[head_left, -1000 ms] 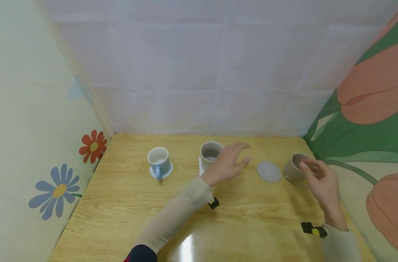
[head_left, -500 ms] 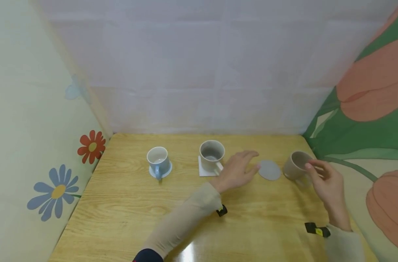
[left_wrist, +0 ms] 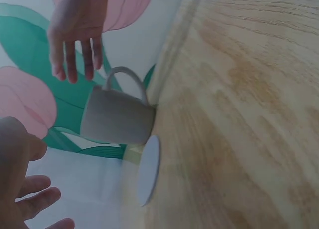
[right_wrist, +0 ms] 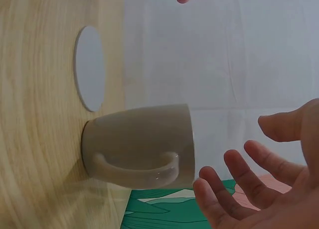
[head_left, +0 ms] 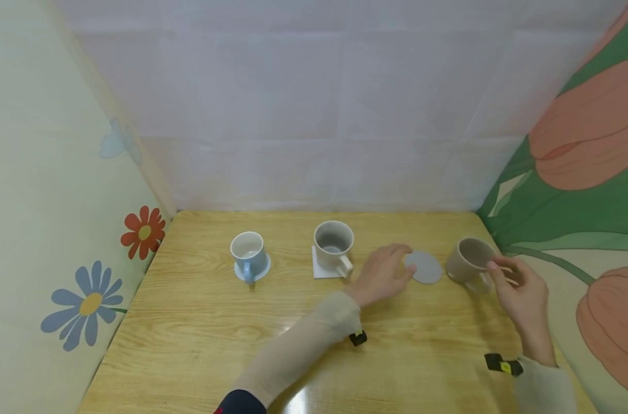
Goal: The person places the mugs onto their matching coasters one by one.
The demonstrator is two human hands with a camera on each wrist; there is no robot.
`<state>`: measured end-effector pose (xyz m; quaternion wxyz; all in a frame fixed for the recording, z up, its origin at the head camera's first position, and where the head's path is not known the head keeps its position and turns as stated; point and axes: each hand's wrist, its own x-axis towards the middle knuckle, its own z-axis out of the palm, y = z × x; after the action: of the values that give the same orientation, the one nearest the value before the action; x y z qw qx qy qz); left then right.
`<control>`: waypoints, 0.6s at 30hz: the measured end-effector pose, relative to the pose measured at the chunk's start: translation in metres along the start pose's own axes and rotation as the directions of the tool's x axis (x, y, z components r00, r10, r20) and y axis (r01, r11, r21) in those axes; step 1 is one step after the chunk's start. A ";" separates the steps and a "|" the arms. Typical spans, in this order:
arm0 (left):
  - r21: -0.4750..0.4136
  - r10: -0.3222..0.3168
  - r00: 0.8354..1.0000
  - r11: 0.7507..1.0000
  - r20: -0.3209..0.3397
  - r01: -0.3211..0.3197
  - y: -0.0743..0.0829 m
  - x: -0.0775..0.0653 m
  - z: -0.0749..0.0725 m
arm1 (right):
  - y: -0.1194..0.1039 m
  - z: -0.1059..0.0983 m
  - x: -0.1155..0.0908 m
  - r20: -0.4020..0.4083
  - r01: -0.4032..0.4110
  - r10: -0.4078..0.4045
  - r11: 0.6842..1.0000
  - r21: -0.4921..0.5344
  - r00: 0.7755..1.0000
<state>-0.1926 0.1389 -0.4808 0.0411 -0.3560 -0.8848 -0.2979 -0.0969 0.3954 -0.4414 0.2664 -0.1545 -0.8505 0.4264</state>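
Note:
A grey-beige mug [head_left: 467, 265] stands upright at the table's right, its handle [right_wrist: 134, 175] plain in the right wrist view. My right hand [head_left: 523, 296] hovers by its rim, fingers spread and loosely bent, holding nothing; whether a fingertip touches the rim I cannot tell. Just left of this mug a round grey coaster [head_left: 426, 268] lies bare on the wood. Over the coaster's left side is my left hand [head_left: 383, 275], its fingers apart and relaxed with nothing in them. The left wrist view shows the coaster [left_wrist: 148, 171] below the fingers, apart from them.
A white mug [head_left: 333, 246] sits on a square white coaster [head_left: 321, 270] mid-table. Farther left, a blue mug [head_left: 249, 256] rests on a round pale coaster [head_left: 264, 271]. Cloth hangs behind the wooden table [head_left: 200, 333] and along both sides.
My left hand has moved right and slightly down, from beside the white mug to the round grey coaster. The right hand has drawn a little away from the grey-beige mug.

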 end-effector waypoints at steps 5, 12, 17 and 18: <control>0.004 -0.013 1.000 1.000 -0.008 0.013 0.001 0.004 0.012 | 0.009 0.000 0.002 -0.007 -0.012 0.013 1.000 0.020 1.000; -0.033 -0.029 0.999 0.999 0.019 0.030 -0.003 0.008 0.021 | 0.019 -0.004 0.000 0.014 -0.057 0.057 0.998 -0.040 0.998; -0.012 -0.028 0.999 1.000 0.025 0.028 -0.010 0.006 0.031 | 0.031 -0.003 -0.006 0.031 -0.061 0.063 0.996 -0.059 0.998; -0.007 -0.027 0.999 1.000 0.027 0.027 -0.012 0.004 0.033 | 0.033 -0.003 -0.007 0.034 -0.066 0.069 0.996 -0.066 0.997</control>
<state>-0.1995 0.1530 -0.5129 0.0241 -0.3481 -0.8889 -0.2967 -0.0882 0.4131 -0.4695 0.2311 -0.1839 -0.8630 0.4100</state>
